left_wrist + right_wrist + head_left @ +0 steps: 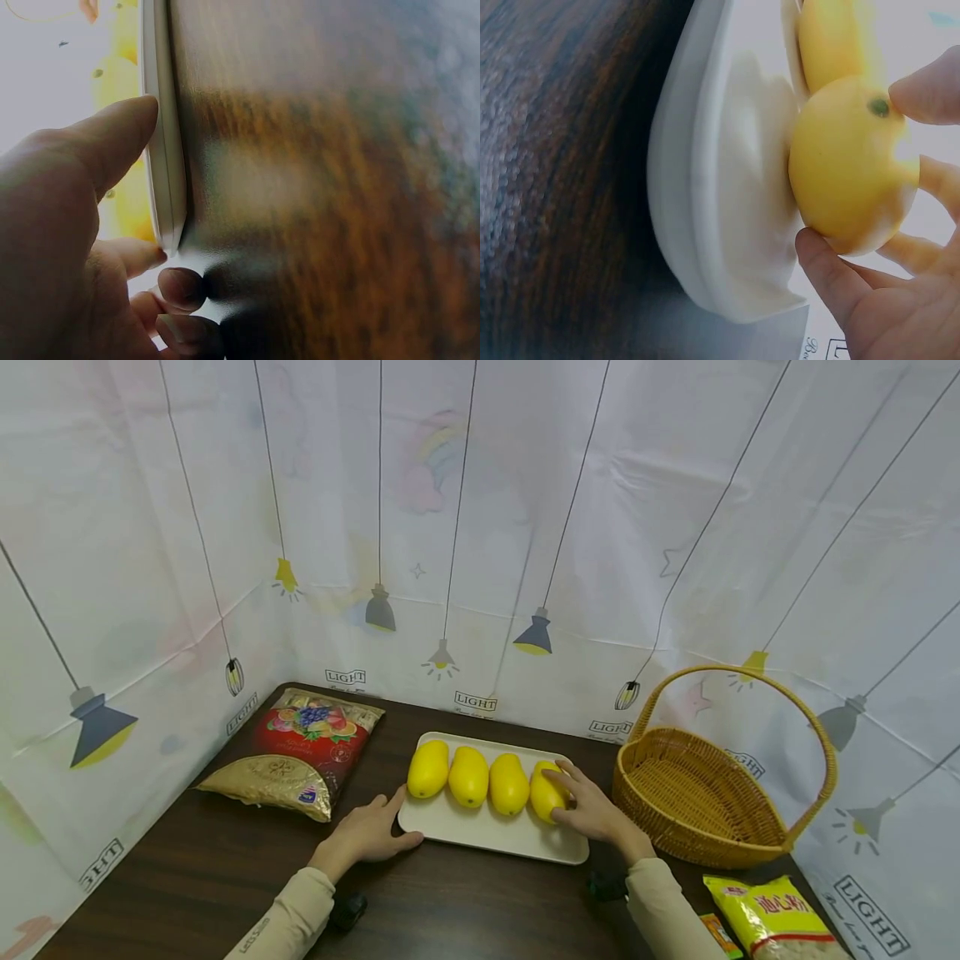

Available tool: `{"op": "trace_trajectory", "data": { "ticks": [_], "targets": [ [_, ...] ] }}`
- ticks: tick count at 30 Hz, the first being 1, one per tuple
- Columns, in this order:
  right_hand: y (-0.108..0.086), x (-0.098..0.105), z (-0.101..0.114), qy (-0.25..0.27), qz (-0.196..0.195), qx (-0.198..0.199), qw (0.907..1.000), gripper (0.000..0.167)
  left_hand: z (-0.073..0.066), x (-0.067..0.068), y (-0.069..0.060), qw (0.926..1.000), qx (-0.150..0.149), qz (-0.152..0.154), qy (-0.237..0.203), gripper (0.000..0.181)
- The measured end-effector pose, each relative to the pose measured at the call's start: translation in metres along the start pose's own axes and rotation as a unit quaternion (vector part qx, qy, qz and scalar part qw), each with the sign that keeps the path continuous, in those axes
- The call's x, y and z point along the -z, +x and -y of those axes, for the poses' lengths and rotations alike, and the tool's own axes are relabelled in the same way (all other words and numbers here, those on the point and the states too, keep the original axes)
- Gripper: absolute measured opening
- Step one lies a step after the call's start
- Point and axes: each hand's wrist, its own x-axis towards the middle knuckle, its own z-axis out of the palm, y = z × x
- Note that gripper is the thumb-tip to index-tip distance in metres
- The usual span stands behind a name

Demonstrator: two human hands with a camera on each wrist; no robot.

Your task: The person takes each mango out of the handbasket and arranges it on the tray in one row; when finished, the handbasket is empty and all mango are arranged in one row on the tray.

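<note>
A white rectangular tray (480, 838) holds a row of several yellow mangoes, including the leftmost mango (428, 769) and two middle ones. My right hand (596, 806) grips the rightmost mango (546, 795) with thumb and fingers around its sides. The right wrist view shows that mango (847, 165) against the tray, its green stem spot near the thumb. At the tray's near left corner, my left hand (367, 835) holds the edge between thumb and index finger. In the left wrist view the thumb touches the tray's rim (161, 150), and other fingers curl beside its end.
A red and gold bag (303, 747) lies on the dark wooden table (450, 902) at the left. At the right stands a wicker basket (697, 789) with a tall handle. Near it lie a yellow packet (776, 914) and a small orange-green packet (720, 935).
</note>
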Motion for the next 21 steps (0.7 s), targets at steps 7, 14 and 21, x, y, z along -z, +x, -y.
{"op": "trace_trajectory", "data": {
  "ticks": [7, 14, 21],
  "targets": [
    [0.000, 0.001, 0.002, 0.007, 0.002, -0.006, 1.0000, 0.068, 0.001, 0.000, 0.000, 1.0000, 0.003, 0.000, 0.005, 0.094],
    [-0.005, 0.005, 0.004, -0.002, -0.009, -0.017, 0.9998, 0.068, 0.003, -0.002, 0.001, 0.9999, 0.005, 0.002, 0.009, 0.095],
    [-0.014, 0.013, 0.011, -0.024, -0.038, -0.013, 0.9989, 0.062, 0.004, 0.000, 0.000, 1.0000, 0.004, 0.000, 0.006, 0.094]
  ]
}}
